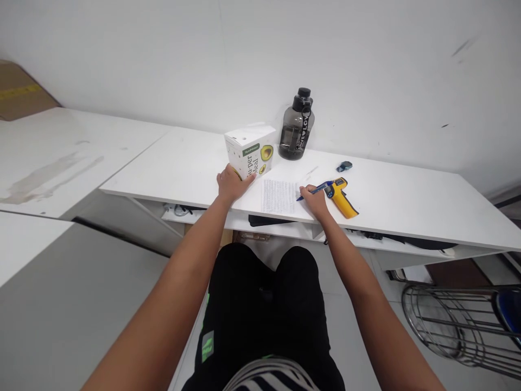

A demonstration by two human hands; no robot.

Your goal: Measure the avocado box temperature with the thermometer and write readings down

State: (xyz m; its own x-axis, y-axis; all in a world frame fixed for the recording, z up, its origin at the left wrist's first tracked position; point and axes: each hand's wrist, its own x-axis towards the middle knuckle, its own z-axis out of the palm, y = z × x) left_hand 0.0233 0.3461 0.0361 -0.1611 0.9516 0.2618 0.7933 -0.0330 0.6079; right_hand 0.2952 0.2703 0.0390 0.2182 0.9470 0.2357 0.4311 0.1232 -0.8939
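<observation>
My left hand (235, 183) grips the lower front of a white cardboard box (251, 144) with avocado pictures, which is tilted on the white desk. In my right hand (315, 202) is a blue pen (321, 187), its tip pointing left at the right edge of a sheet of paper (279, 196) covered in small lines of writing. Just right of that hand lies a yellow and black infrared thermometer (343, 200), partly behind the pen. The fingers under the pen are partly hidden.
A dark, see-through water bottle (296, 127) stands against the wall. Behind the thermometer lies a small dark teal object (344, 166). A cardboard carton (24, 92) sits at far left. A wire rack (451, 320) stands on the floor at lower right. Items fill a shelf under the desk (411, 190).
</observation>
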